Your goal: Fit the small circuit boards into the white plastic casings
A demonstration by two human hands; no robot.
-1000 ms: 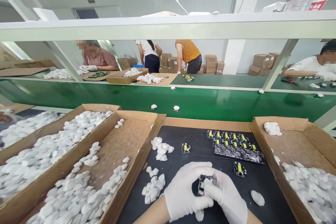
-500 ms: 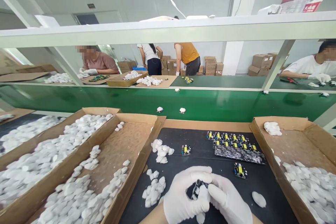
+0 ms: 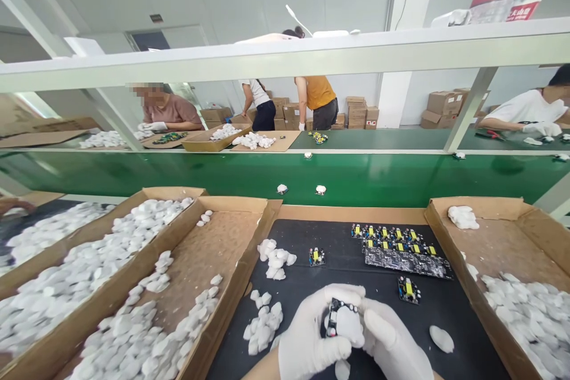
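Both hands wear white gloves over the black mat [image 3: 249, 285]. My left hand [image 3: 312, 332] is curled round a small circuit board [image 3: 332, 319] with a white lump [image 3: 350, 325] on it. From the right side, my right hand [image 3: 392, 332] closes on the same board, its fingers against the lump and the board's edge. Ahead lies a single board with a yellow part [image 3: 317, 256]; another board [image 3: 408, 290] lies to the right. Rows of joined boards [image 3: 401, 246] sit at the mat's back right. White lumps [image 3: 263, 328] lie left of my left hand, and one [image 3: 442, 339] lies at the right.
Cardboard trays of white lumps stand at the left [image 3: 231, 276] and right [image 3: 494, 249]. Behind the mat runs a green conveyor [image 3: 222, 175] carrying lump-topped boards [image 3: 320, 190]. A white shelf beam [image 3: 285, 65] crosses above it. Several people are beyond.
The held board has turned so that its white lump and components show more. My right fingers have shifted on it. The boards on the conveyor have moved right.
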